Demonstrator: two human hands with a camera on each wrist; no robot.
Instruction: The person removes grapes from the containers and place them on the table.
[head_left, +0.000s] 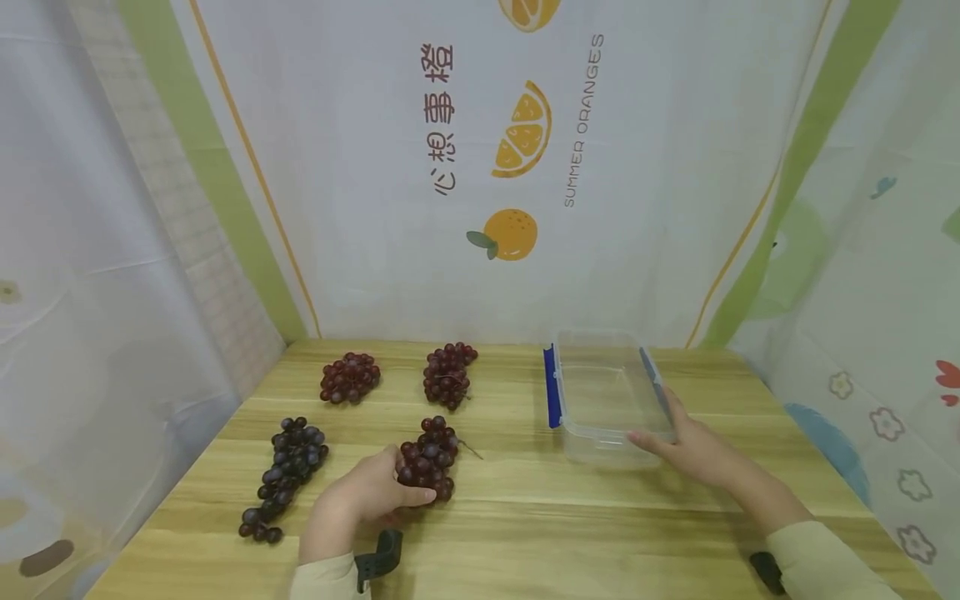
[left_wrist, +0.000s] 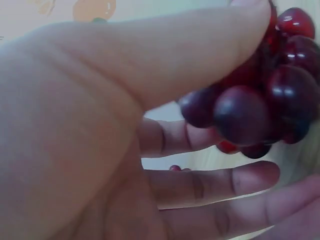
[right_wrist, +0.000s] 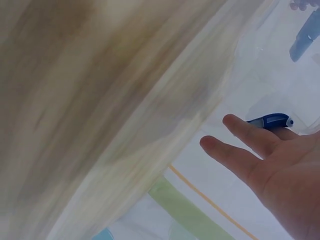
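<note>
My left hand (head_left: 367, 487) grips a bunch of dark red grapes (head_left: 431, 450), thumb across the near side and fingers around the far side. In the left wrist view the thumb lies over the grapes (left_wrist: 245, 115), while the lower fingers stretch out below them. A clear plastic box (head_left: 600, 450) with blue side clips stands on the right. At its near right corner my right hand (head_left: 693, 446) holds it, thumb at the front rim and fingers along the right side. The right wrist view shows two straight fingers of the right hand (right_wrist: 285, 175) near a blue clip (right_wrist: 275, 120).
Two red grape bunches lie at the back, one at the left (head_left: 350, 378) and one nearer the middle (head_left: 448, 375). A long blackish bunch (head_left: 288, 471) lies left of my left hand. Printed curtains (head_left: 375, 275) surround the wooden table (head_left: 525, 533).
</note>
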